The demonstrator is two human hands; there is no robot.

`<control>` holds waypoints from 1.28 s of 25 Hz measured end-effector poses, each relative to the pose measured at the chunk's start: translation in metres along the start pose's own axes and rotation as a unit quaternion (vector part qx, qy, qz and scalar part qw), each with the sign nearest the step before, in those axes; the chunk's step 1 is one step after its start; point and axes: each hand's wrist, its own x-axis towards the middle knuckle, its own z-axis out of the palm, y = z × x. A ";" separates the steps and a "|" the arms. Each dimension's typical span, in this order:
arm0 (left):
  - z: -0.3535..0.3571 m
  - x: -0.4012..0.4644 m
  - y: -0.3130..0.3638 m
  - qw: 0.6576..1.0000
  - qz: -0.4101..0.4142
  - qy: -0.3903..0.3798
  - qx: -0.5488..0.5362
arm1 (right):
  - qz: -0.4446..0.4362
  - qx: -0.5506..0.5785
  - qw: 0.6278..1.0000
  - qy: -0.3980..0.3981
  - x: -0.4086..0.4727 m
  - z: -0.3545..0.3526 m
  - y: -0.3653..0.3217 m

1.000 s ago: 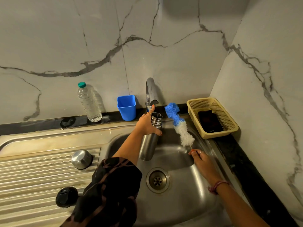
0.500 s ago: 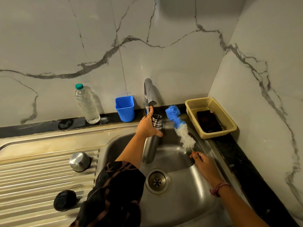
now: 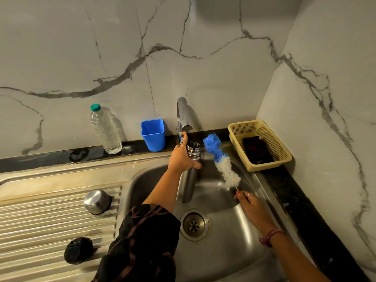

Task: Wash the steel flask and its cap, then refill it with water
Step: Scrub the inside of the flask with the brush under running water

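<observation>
Left hand (image 3: pixel 181 157): wrapped round the flask's neck, one finger raised to the tap (image 3: pixel 181 115).
Flask (image 3: pixel 188 178): upright over the sink (image 3: pixel 230 249), open mouth just under the spout.
Right hand (image 3: pixel 251 206): pinching the thin handle of the brush (image 3: pixel 220 159), blue-and-white head tilted up, beside the flask and apart from it.
Steel cap (image 3: pixel 97 201): on the drainboard (image 3: pixel 40 224).
Black lid (image 3: pixel 78 250): drainboard, nearer the camera.
Ledge: bottle (image 3: pixel 105 131), blue cup (image 3: pixel 153 135), basket (image 3: pixel 259 145).
</observation>
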 end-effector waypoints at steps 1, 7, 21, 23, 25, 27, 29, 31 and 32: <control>0.000 0.000 0.000 1.000 0.000 0.000 -0.003 | 0.000 0.003 1.000 -0.001 -0.001 0.000 0.000; 0.002 0.001 -0.002 1.000 0.006 0.002 -0.015 | 0.016 0.026 1.000 -0.004 -0.003 0.003 0.001; 0.007 -0.001 -0.017 1.000 0.013 0.003 -0.008 | 0.010 0.016 1.000 -0.010 -0.005 0.008 -0.002; 0.011 -0.008 -0.026 0.999 0.027 0.006 -0.038 | 0.011 0.011 1.000 -0.018 -0.006 0.009 -0.003; 0.013 -0.019 -0.029 0.997 0.033 -0.002 -0.075 | 0.012 0.004 1.000 -0.025 -0.006 0.008 -0.003; 0.013 -0.031 -0.030 0.992 0.017 0.000 -0.127 | 0.017 0.003 0.999 -0.034 -0.007 0.003 -0.006; 0.014 -0.041 -0.030 0.985 -0.010 0.011 -0.172 | 0.020 0.006 0.999 -0.043 -0.006 -0.005 -0.008; 0.017 -0.051 -0.032 0.982 -0.030 0.024 -0.187 | 0.023 0.000 0.998 -0.059 -0.004 -0.016 -0.010; 0.018 -0.055 -0.033 0.980 -0.033 0.030 -0.192 | 0.023 -0.009 0.997 -0.070 -0.003 -0.023 -0.011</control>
